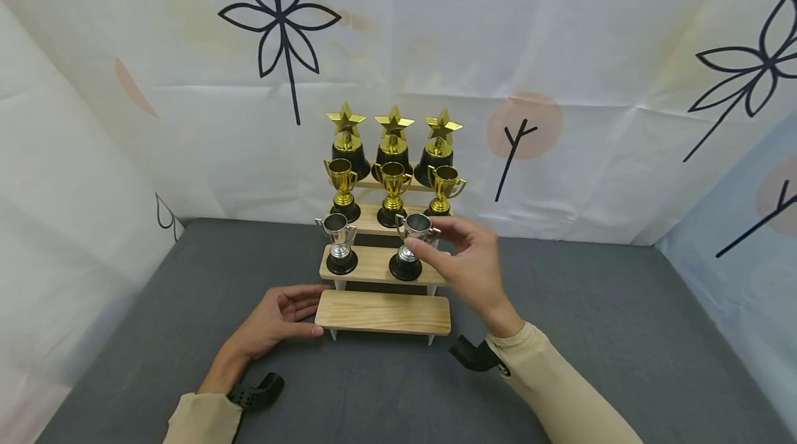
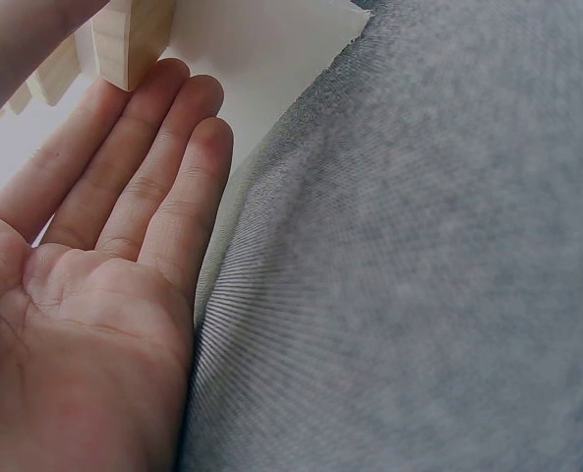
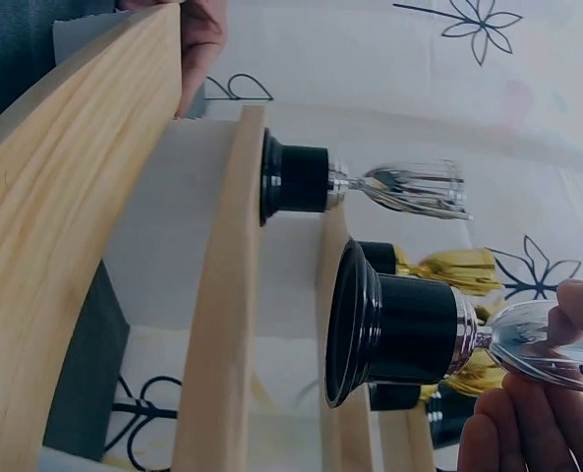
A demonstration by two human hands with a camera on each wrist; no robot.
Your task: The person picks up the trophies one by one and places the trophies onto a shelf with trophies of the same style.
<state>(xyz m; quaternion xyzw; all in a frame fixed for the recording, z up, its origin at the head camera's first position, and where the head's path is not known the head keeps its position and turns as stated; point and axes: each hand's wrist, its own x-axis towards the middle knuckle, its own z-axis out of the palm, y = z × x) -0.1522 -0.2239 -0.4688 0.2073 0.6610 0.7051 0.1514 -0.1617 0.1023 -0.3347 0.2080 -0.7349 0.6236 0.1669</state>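
My right hand (image 1: pixel 470 261) grips a small silver trophy cup (image 1: pixel 407 263) by its bowl, thumb in front and fingers behind. The right wrist view shows this cup's black base (image 3: pixel 409 329) tilted and apart from the second step. A matching silver cup (image 1: pixel 340 240) stands on the left of that step. My left hand (image 1: pixel 274 323) is at the left end of the lowest wooden step (image 1: pixel 382 312), thumb by the front corner. In the left wrist view its straight fingers (image 2: pixel 163 187) reach along the stand's white side panel (image 2: pixel 262 59), under the wooden edge.
Above on the tiered stand are a row of gold cups (image 1: pixel 392 185) and a top row of gold star trophies (image 1: pixel 394 133). A grey cloth (image 1: pixel 249 243) covers the table. White printed fabric (image 1: pixel 423 29) hangs close behind the stand.
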